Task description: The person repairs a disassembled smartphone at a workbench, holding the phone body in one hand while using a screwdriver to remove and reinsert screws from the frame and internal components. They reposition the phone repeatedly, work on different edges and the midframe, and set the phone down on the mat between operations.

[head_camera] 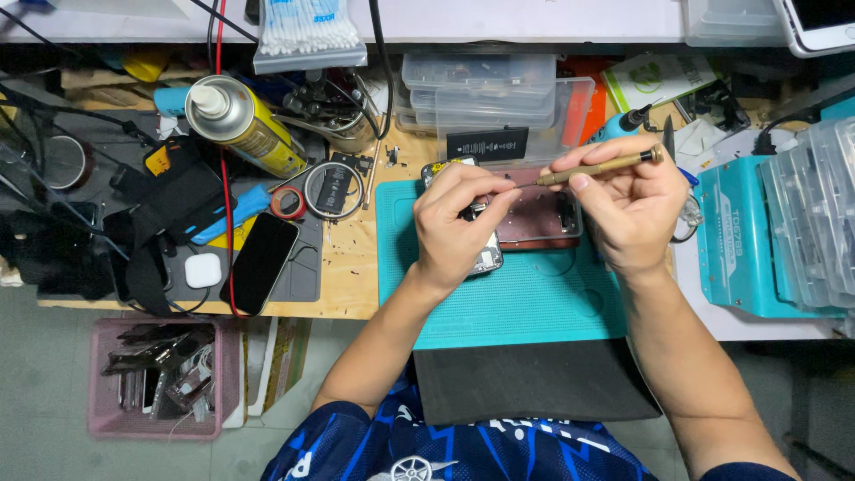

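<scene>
My left hand point(454, 223) rests on an opened phone body point(488, 254) lying on a teal work mat point(517, 303), its fingertips pinched at the tip of a tool. In my right hand point(628, 209) I grip a slim brass-coloured screwdriver point(601, 167), held nearly level with its tip pointing left toward my left fingers. A dark reddish phone panel point(539, 218) lies on the mat between my hands. Whether a screw sits at the tip is too small to tell.
A yellow spray can point(240, 125), a black phone point(261, 261), a white earbud case point(203, 270) and tape rolls crowd the left. Clear plastic boxes point(485, 93) stand behind; a teal box point(744, 240) is right. A pink basket point(160, 379) sits below.
</scene>
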A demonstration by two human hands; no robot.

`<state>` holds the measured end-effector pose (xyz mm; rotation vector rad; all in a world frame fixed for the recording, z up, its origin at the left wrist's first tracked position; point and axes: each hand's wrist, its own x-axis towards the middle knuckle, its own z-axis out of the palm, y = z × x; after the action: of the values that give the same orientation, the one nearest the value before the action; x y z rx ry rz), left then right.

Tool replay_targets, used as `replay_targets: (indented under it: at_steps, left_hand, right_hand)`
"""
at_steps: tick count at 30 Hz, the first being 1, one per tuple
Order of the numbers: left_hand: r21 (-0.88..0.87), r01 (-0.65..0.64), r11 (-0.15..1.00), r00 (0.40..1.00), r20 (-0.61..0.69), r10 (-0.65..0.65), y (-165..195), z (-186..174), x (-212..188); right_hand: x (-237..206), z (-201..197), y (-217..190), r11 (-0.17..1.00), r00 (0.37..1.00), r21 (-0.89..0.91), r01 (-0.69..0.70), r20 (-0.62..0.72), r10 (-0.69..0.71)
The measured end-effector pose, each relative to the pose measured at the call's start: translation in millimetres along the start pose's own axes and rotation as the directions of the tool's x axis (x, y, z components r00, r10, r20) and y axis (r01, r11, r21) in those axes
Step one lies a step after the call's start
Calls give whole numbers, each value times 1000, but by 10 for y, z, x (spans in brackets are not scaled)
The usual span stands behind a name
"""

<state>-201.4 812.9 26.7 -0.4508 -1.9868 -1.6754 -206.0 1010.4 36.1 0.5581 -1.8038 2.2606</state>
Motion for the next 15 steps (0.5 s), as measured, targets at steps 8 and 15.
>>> replay_targets:
  at_steps: [8,15]
  left_hand:
    - [22,-9,1000,1000,-11,10,10,-533,-120]
    - [331,134,934,991,-63,-120,-375,-861,-135]
  right_hand:
    - [-123,524,83,1000,1000,6,-22,-4,22]
    - [-68,464,28,991,997,-122,-56,-58,50]
